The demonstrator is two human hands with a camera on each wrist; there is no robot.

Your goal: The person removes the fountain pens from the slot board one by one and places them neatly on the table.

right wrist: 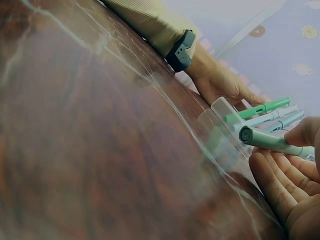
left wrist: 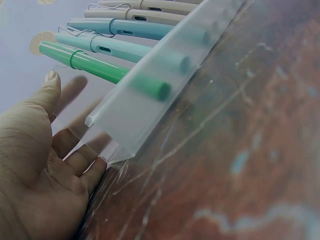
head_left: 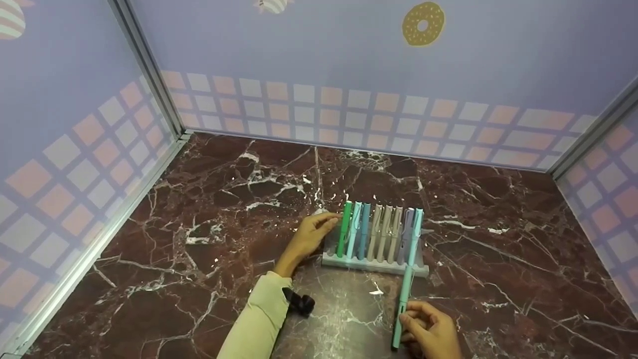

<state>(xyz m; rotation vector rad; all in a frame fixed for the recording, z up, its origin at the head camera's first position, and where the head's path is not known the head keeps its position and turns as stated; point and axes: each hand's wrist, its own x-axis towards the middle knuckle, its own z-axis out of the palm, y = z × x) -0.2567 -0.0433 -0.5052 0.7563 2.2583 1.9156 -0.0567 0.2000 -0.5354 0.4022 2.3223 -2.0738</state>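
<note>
Right hand (head_left: 432,331): nearest my head camera; I see thumb and fingers clamped on the barrel of a teal capped pen (head_left: 404,289).
Teal pen: pointing to about 12 o'clock, its far end overlapping the front lip in my view; contact I cannot confirm.
Clear pen stand (head_left: 374,266): at 11 o'clock from that hand, on the marbled desk (head_left: 498,279).
Row, from 9 to 3 o'clock: green pen (head_left: 344,229), pale aqua pen (head_left: 354,232), blue pen (head_left: 365,232), three beige pens (head_left: 386,234), purple pen (head_left: 406,234), light-blue pen (head_left: 416,229).
Left hand (head_left: 311,237): at the stand's 9 o'clock end, thumb apart from the fingers, which show through the clear panel.
Bracing: I'd judge those fingers best left there, lest the light stand slide.
Teal pen's handling: I'd keep it parallel to the grooves and lifted over the lip, clear of the light-blue pen.
Grip: light, well back on the barrel, since smooth plastic could roll.
</note>
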